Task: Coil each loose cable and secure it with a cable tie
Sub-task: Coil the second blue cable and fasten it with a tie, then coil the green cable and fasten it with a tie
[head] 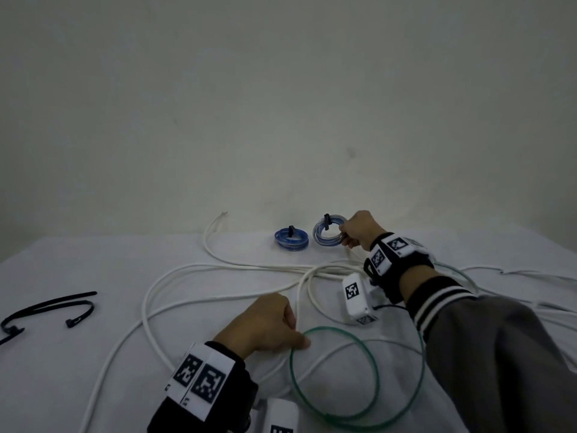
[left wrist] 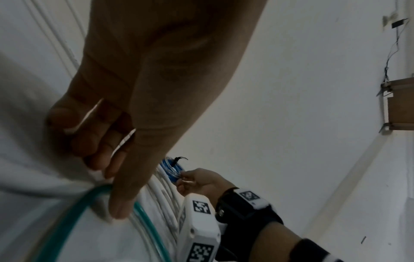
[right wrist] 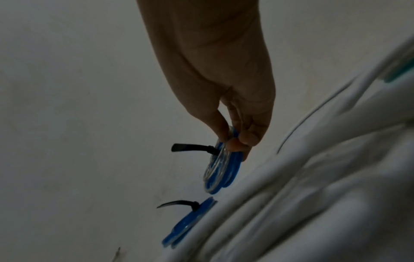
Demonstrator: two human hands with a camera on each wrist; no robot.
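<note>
At the table's far edge my right hand (head: 351, 234) pinches a blue and clear coiled cable (head: 324, 235), tilted up, with a black tie round it (right wrist: 190, 148). In the right wrist view the coil (right wrist: 220, 170) hangs from my fingertips (right wrist: 235, 143). A second tied blue coil (head: 291, 240) lies flat just left of it. My left hand (head: 271, 323) rests on the cloth near the front, fingers curled, thumb (left wrist: 125, 195) lying on a loose green cable (head: 337, 379) that loops to the right. A long white cable (head: 218, 270) sprawls across the middle.
Loose black cable ties (head: 46, 310) lie at the left edge of the white-covered table (head: 78, 270). A plain wall (head: 281, 104) rises right behind the coils. More thin cable (head: 515, 271) trails off at the right.
</note>
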